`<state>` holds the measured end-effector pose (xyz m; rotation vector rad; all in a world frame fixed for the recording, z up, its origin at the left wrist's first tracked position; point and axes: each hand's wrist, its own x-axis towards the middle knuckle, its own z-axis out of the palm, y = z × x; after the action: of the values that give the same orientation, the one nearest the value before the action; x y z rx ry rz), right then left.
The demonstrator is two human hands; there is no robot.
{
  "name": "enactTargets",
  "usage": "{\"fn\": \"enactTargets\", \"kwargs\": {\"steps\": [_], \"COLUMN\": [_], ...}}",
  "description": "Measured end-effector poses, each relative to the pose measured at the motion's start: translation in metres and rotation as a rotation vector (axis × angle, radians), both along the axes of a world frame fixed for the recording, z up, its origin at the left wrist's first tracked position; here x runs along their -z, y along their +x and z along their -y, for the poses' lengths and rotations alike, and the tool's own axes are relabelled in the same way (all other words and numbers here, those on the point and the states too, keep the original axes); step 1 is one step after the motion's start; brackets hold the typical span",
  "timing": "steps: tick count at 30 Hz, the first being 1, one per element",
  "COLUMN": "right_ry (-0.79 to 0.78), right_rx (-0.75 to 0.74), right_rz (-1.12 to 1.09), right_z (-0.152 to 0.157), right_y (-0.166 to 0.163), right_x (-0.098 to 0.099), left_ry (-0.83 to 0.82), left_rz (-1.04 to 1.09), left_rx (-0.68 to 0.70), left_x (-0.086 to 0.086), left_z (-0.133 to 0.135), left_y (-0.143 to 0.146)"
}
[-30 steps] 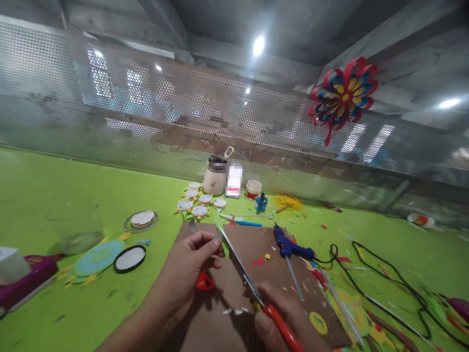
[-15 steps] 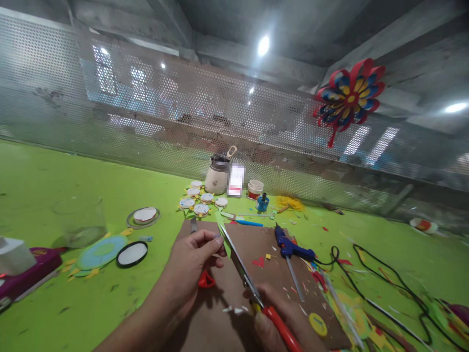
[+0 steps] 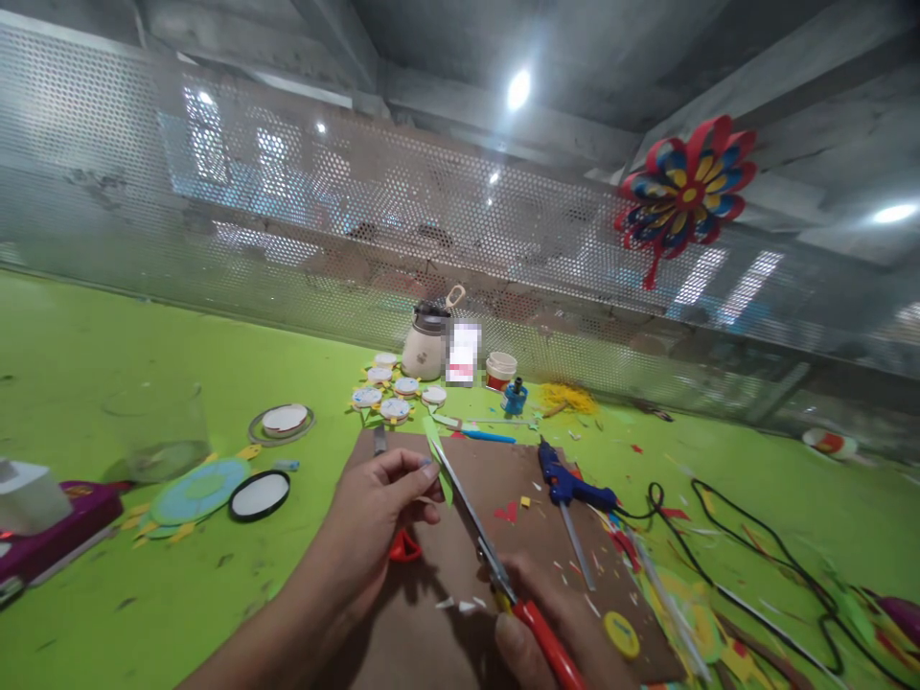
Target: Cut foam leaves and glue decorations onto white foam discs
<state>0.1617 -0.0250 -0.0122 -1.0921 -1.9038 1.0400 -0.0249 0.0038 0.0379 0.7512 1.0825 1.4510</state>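
Left hand (image 3: pixel 374 522) fingers (image 3: pixel 409 471) pinch green strip (image 3: pixel 435 452) against scissors (image 3: pixel 495 575).

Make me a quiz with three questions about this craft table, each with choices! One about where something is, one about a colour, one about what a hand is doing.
1. Where does the blue glue gun lie?
A. on the brown board
B. in the glass
C. on the wall

2. What colour are the scissors' handles?
A. green
B. red
C. white

3. What is the left hand doing?
A. lying flat and empty
B. pinching a green paper strip
C. holding the jar

Answers: 1 A, it rests on the board's far right part. 2 B, a red handle shows in the right hand. 3 B, the fingers grip the strip beside the blades.
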Motion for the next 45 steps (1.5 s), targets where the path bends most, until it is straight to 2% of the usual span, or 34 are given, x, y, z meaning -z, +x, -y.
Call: {"fn": "enactTargets", "kwargs": {"steps": [14, 20, 29, 40, 45], "right_ry": [0.072, -0.009, 0.001, 0.020, 0.020], "right_rx": [-0.017, -0.026, -0.012, 0.005, -0.009], "right_rz": [0.030, -0.002, -0.026, -0.003, 0.014], "right_z": [-0.003, -0.003, 0.000, -0.004, -0.007], "right_y": [0.002, 0.000, -0.004, 0.002, 0.004], "right_x": [0.004, 0.004, 0.000, 0.009, 0.017], "left_ry": [0.021, 0.014, 0.025, 0.034, 0.032], "left_rz": [0.022, 0.039, 0.042, 0.074, 0.020], "left_rx": [-0.040, -0.019, -0.020, 0.044, 0.067], "left_x": [0.003, 0.003, 0.007, 0.002, 0.003], "left_z": [-0.001, -0.002, -0.004, -0.002, -0.005], "left_y": [0.002, 0.001, 0.001, -0.003, -0.005]}}
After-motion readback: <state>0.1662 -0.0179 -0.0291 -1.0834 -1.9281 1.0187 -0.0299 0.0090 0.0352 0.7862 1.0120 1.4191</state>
